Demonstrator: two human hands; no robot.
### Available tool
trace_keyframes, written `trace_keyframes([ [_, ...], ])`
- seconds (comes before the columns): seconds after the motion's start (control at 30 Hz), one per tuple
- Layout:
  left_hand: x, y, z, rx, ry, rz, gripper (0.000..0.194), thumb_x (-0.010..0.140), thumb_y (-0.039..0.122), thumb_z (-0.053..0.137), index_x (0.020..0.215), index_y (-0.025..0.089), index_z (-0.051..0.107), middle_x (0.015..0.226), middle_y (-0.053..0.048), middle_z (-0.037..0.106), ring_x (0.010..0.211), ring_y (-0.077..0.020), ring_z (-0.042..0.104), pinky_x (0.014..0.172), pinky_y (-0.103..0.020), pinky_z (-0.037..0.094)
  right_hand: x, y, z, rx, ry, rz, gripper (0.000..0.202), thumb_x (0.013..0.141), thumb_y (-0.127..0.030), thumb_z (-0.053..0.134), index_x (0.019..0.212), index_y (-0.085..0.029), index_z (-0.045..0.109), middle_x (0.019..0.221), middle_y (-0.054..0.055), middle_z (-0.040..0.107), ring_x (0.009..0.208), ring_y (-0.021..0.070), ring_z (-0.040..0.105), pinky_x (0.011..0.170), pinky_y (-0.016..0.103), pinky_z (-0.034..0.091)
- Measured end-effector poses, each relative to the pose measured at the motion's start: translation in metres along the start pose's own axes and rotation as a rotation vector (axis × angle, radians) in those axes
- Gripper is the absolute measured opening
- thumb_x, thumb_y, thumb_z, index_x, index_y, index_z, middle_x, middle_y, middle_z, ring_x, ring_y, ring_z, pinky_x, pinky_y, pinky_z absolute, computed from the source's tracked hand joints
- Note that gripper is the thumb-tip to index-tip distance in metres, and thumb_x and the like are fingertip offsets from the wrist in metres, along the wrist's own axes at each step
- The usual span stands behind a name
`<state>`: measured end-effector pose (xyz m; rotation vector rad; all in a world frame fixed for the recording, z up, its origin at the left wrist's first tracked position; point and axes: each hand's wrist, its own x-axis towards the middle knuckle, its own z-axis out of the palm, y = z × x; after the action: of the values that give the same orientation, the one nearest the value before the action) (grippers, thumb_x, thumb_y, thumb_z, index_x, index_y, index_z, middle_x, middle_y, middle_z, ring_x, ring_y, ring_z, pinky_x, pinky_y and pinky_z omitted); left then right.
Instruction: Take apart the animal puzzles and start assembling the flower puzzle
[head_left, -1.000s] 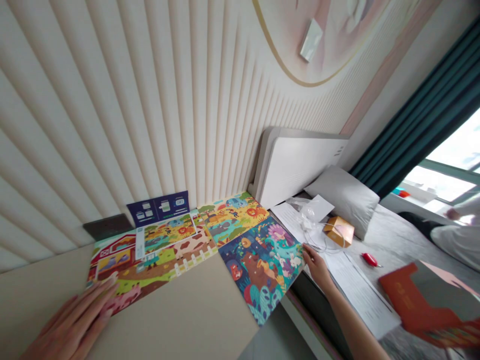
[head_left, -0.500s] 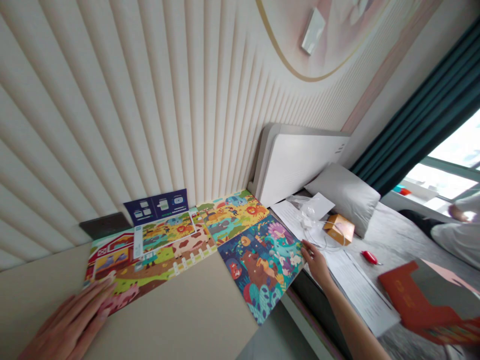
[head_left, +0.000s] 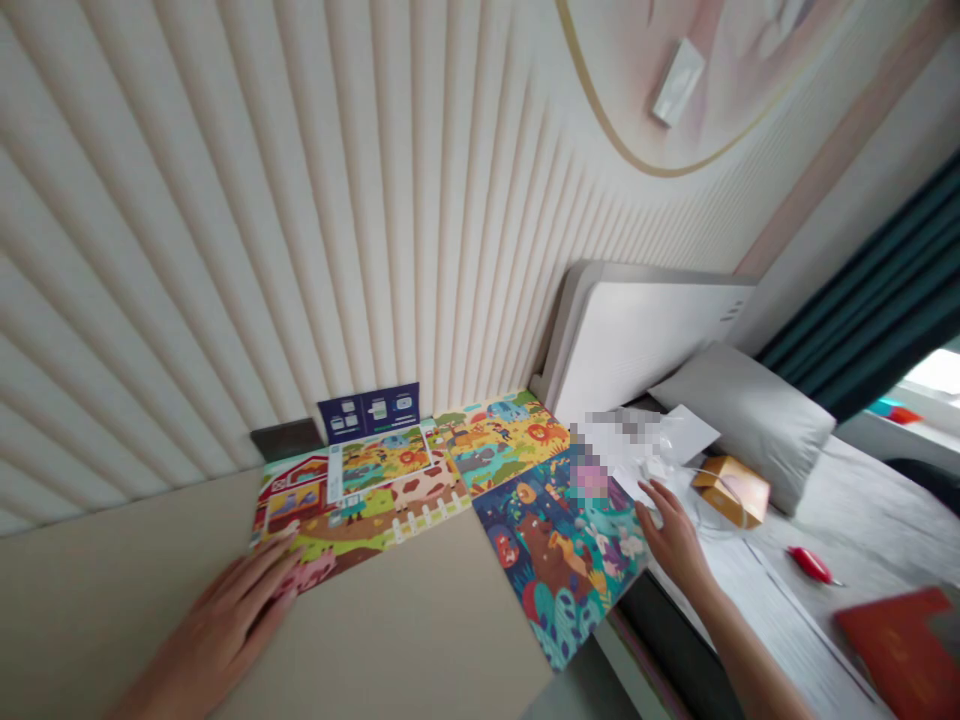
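My left hand (head_left: pixel 244 605) lies flat, fingers stretched out, on the lower left corner of a farm picture board (head_left: pixel 375 518) with a barn and a cow. A small safari picture card (head_left: pixel 386 462) rests on that board. Beside it is a larger safari picture board (head_left: pixel 510 435) with a lion. In front of that, a dark blue forest picture board (head_left: pixel 544 560) with a bear sticks out past the table edge. My right hand (head_left: pixel 675 540) is at this board's right edge, fingers apart; whether they touch it I cannot tell.
A navy leaflet (head_left: pixel 375 412) leans on the ribbed wall behind a beige table (head_left: pixel 390 625). On the bed at right are papers (head_left: pixel 772 610), an orange-yellow box (head_left: pixel 731 490), a red object with a metal tip (head_left: pixel 810 565), a red folder-like item (head_left: pixel 896 640) and a grey pillow (head_left: pixel 750 415).
The view has swung left, so everything sits further right. My right hand's fingers have moved up along the forest board's right edge and spread. My left hand stays on the farm board.
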<state>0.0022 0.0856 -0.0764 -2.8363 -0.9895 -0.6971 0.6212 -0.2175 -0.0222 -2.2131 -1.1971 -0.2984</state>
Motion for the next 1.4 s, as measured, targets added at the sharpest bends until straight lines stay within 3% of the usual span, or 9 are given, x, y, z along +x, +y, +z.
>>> trace_keyframes([
  [0.13,0.000,0.004,-0.007,0.007,-0.086,0.006,0.052,0.097,0.039,0.049,0.148,0.029,0.046,0.154,-0.002,0.045,0.140,-0.0249,0.044,0.119,-0.043,0.034,0.021,-0.124,0.028,0.056,-0.249,-0.380,0.038,0.097,-0.039,0.050,0.132,-0.030,0.062,0.139,0.009,0.058,0.127,0.0308,0.055,0.109,0.048,0.042],
  [0.27,0.003,0.013,-0.017,0.001,-0.108,-0.024,0.050,0.100,0.040,0.046,0.149,0.029,0.044,0.156,-0.004,0.042,0.143,-0.0245,0.040,0.119,-0.045,0.034,0.046,-0.256,0.089,0.074,-0.414,-0.676,0.039,0.098,-0.029,0.051,0.136,-0.026,0.059,0.141,0.010,0.057,0.129,0.0275,0.053,0.109,0.044,0.041],
  [0.33,0.005,0.019,-0.022,0.002,-0.139,-0.027,0.048,0.102,0.039,0.042,0.149,0.030,0.045,0.159,-0.004,0.038,0.145,-0.0245,0.036,0.119,-0.047,0.034,0.060,-0.303,0.123,0.064,-0.486,-0.763,0.044,0.096,-0.027,0.054,0.140,-0.024,0.055,0.145,0.011,0.054,0.132,0.0262,0.051,0.109,0.041,0.041],
  [0.43,0.007,0.024,-0.030,-0.002,-0.168,-0.043,0.045,0.104,0.039,0.039,0.148,0.031,0.045,0.159,-0.004,0.037,0.145,-0.0236,0.036,0.118,-0.048,0.033,0.077,-0.347,0.163,0.026,-0.542,-0.790,0.050,0.093,-0.031,0.060,0.142,-0.021,0.052,0.146,0.014,0.053,0.134,0.0268,0.049,0.110,0.040,0.039],
  [0.6,0.006,0.027,-0.045,-0.052,-0.167,-0.046,0.043,0.103,0.041,0.042,0.145,0.032,0.050,0.156,-0.005,0.043,0.143,-0.0249,0.040,0.116,-0.049,0.034,0.072,-0.367,0.184,-0.017,-0.575,-0.848,0.045,0.093,-0.031,0.062,0.137,-0.024,0.056,0.132,0.012,0.064,0.121,0.0262,0.060,0.103,0.037,0.043],
  [0.9,-0.030,0.031,-0.073,-0.061,-0.267,-0.038,0.045,0.100,0.042,0.050,0.145,0.040,0.047,0.155,-0.001,0.044,0.141,-0.0259,0.043,0.116,-0.050,0.037,0.031,-0.359,0.145,0.019,-0.459,-1.224,0.026,0.099,-0.018,0.051,0.123,-0.020,0.061,0.101,0.010,0.072,0.098,0.0238,0.065,0.089,0.035,0.042],
  [1.07,-0.065,0.039,-0.085,-0.061,-0.303,-0.022,0.048,0.100,0.044,0.048,0.148,0.042,0.042,0.157,0.001,0.041,0.142,-0.0263,0.042,0.117,-0.049,0.036,0.054,-0.375,0.134,0.090,-0.279,-1.062,0.030,0.101,-0.018,0.043,0.125,-0.020,0.060,0.098,0.011,0.071,0.096,0.0264,0.062,0.091,0.038,0.039],
  [1.27,-0.104,0.049,-0.095,-0.061,-0.398,0.001,0.057,0.099,0.045,0.051,0.153,0.042,0.032,0.158,0.001,0.039,0.142,-0.0269,0.041,0.119,-0.048,0.034,0.098,-0.414,0.164,0.129,-0.261,-0.799,0.034,0.102,-0.021,0.038,0.129,-0.020,0.059,0.111,0.011,0.070,0.106,0.0260,0.061,0.096,0.038,0.040],
  [1.4,-0.123,0.062,-0.113,-0.094,-0.407,0.011,0.061,0.094,0.044,0.060,0.151,0.042,0.037,0.155,0.000,0.044,0.138,-0.0281,0.046,0.117,-0.045,0.036,0.092,-0.421,0.175,0.116,-0.215,-0.785,0.043,0.097,-0.018,0.045,0.139,-0.021,0.053,0.128,0.013,0.063,0.119,0.0276,0.055,0.101,0.042,0.038],
])
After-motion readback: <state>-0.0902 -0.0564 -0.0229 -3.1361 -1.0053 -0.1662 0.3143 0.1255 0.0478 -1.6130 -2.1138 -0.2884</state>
